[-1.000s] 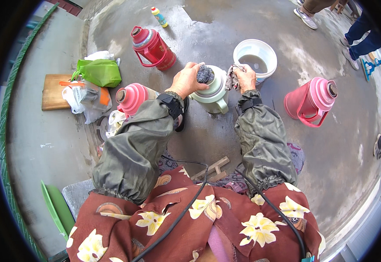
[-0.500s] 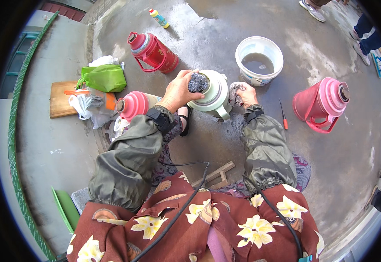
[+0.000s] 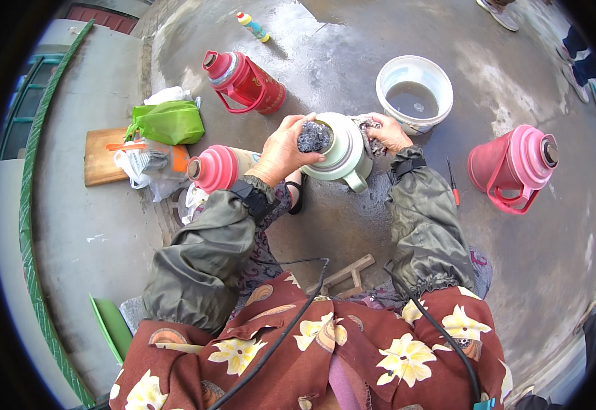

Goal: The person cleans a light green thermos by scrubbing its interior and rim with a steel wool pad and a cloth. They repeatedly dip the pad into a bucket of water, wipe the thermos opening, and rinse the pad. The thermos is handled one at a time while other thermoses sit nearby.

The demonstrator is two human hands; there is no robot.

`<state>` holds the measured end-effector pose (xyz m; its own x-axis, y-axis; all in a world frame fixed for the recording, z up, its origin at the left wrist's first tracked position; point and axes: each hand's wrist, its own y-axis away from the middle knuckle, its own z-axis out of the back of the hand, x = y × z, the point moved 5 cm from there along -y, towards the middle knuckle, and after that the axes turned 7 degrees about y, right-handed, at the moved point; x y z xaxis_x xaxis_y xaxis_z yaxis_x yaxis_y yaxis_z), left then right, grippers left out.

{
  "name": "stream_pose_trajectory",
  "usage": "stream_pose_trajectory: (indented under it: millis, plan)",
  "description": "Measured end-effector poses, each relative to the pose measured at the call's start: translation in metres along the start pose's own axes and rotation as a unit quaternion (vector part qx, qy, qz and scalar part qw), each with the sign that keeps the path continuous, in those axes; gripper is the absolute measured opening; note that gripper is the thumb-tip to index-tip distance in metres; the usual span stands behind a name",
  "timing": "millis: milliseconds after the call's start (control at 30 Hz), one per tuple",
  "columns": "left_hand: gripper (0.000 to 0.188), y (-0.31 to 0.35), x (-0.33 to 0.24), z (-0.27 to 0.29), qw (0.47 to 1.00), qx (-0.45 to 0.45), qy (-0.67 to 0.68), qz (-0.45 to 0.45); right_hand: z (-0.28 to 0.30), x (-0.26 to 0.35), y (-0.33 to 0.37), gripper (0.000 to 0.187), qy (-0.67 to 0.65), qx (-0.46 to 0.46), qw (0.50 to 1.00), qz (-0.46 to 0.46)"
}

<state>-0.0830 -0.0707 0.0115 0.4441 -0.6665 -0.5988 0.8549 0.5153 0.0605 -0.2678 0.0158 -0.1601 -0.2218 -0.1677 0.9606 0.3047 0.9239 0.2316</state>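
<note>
Between the person's two hands is a pale green flask (image 3: 347, 156), its handle toward the person; whether its base rests on the ground cannot be told. The left hand (image 3: 285, 148) pinches a dark scrubber (image 3: 313, 137) at the rim of the flask's mouth. The right hand (image 3: 391, 134) clutches a crumpled grey cloth (image 3: 373, 145) at the flask's opposite side. Room is tight on the left, where a pink flask (image 3: 219, 169) is just beside the left hand. Past the right hand, the near edge of a white bucket (image 3: 441, 78) with murky water (image 3: 415, 100) is close by. Ahead, a broad stretch of wet floor (image 3: 325, 65) runs between the bucket and a red flask (image 3: 267, 92) at upper left. More floor separates the right sleeve (image 3: 426, 225) from a second pink flask (image 3: 506, 164), with a screwdriver (image 3: 456, 196) lying nearer the sleeve. Closer to the person, a wooden frame (image 3: 346, 275) bounds the space.
</note>
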Motion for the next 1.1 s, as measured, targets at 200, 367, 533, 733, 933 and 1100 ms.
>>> stream_pose_trajectory:
  millis: [200,367,533,733,933,1100]
  plan:
    - [0.079,-0.001,0.002,0.0,1.0,-0.002,0.003,-0.007,-0.005,0.029,-0.038,0.028,0.353,0.098,0.93,0.029]
    - [0.078,-0.001,0.004,0.0,1.0,-0.001,0.004,-0.007,-0.034,0.041,-0.067,0.026,0.688,0.231,0.681,0.098]
    - [0.08,0.0,0.008,0.0,1.0,-0.002,0.005,0.005,-0.025,0.068,-0.066,0.03,0.518,-0.003,0.855,-0.032]
    - [0.078,-0.002,0.011,-0.001,1.0,-0.01,0.022,-0.009,-0.063,0.102,-0.042,0.046,0.442,0.091,0.89,0.061]
    - [0.078,0.001,0.016,0.0,1.0,-0.025,0.006,-0.013,-0.051,0.068,0.028,0.032,0.442,-0.193,0.876,0.005]
    - [0.079,-0.002,0.021,-0.002,0.999,-0.031,-0.013,-0.022,-0.079,0.044,0.093,0.022,0.396,-0.269,0.876,0.054]
